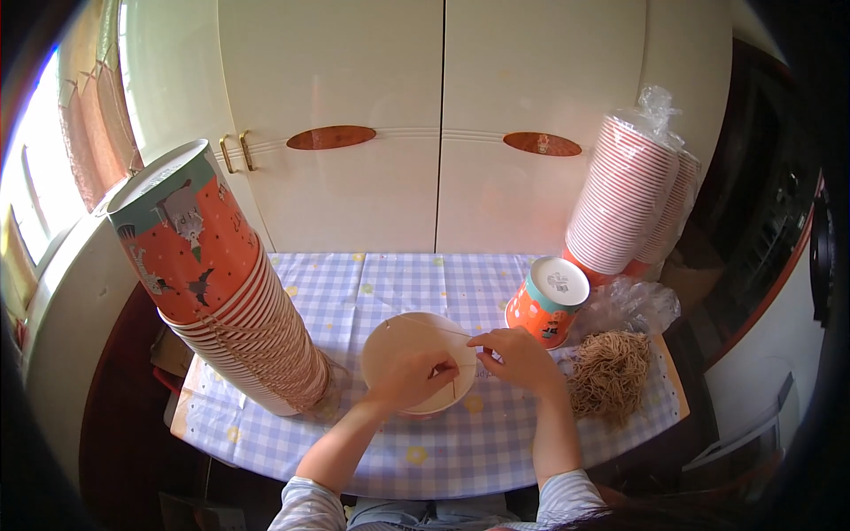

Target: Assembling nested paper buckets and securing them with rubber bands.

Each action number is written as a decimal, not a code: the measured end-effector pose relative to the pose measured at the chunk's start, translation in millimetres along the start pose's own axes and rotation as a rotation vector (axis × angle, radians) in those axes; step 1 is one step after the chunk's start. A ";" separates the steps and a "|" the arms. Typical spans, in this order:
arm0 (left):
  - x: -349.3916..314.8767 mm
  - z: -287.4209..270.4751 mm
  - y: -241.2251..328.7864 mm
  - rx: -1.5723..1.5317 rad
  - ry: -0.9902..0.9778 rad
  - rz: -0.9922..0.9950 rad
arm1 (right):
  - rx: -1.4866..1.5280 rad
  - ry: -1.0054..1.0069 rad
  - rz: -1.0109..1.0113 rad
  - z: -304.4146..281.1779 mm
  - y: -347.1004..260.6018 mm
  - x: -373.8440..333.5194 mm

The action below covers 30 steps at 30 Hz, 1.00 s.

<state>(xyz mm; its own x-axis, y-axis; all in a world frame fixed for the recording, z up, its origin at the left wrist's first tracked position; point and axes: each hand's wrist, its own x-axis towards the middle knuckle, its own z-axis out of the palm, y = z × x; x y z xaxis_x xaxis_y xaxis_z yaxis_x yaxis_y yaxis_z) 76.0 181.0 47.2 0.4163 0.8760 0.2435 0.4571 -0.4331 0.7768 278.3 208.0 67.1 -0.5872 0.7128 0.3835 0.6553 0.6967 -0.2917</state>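
The left hand (411,378), fingers curled, pinches a thin cord (454,388) whose end dangles; the right hand (515,357), half closed, pinches it too. Both are above the open bucket (390,352) on the worktop (496,447); beyond, cord reaches the bucket's far-left rim.

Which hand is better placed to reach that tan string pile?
Probably the right hand: the tangled tan string pile lies nearer it than the left hand, which is over the round, cream-lined bucket.
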 end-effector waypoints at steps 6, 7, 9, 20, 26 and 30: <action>1.9 0.6 2.0 -0.106 -0.008 -0.103 | 0.417 0.034 0.094 -10.2 -11.2 1.2; 2.2 2.4 1.2 -0.172 -0.047 -0.096 | 0.436 0.109 0.015 -9.3 -12.6 1.5; 2.1 8.3 -1.1 -0.237 -0.084 -0.090 | 0.454 0.183 -0.066 -8.1 -15.3 2.0; 4.6 13.4 1.3 -0.202 -0.108 -0.173 | 0.620 0.304 -0.123 -5.9 -18.2 1.6; 0.3 16.9 1.3 -0.216 -0.070 -0.019 | 0.681 0.321 -0.271 2.3 -24.1 3.3; 0.9 6.8 11.1 -0.317 -0.279 -0.169 | 0.679 0.297 -0.262 3.5 -27.4 4.5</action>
<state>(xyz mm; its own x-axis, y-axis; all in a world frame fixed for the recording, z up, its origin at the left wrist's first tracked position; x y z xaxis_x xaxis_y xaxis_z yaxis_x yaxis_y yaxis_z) 86.7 175.5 52.1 0.5721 0.8195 -0.0344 0.2916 -0.1640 0.9424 256.0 192.4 73.8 -0.4681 0.5337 0.7043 0.0225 0.8039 -0.5943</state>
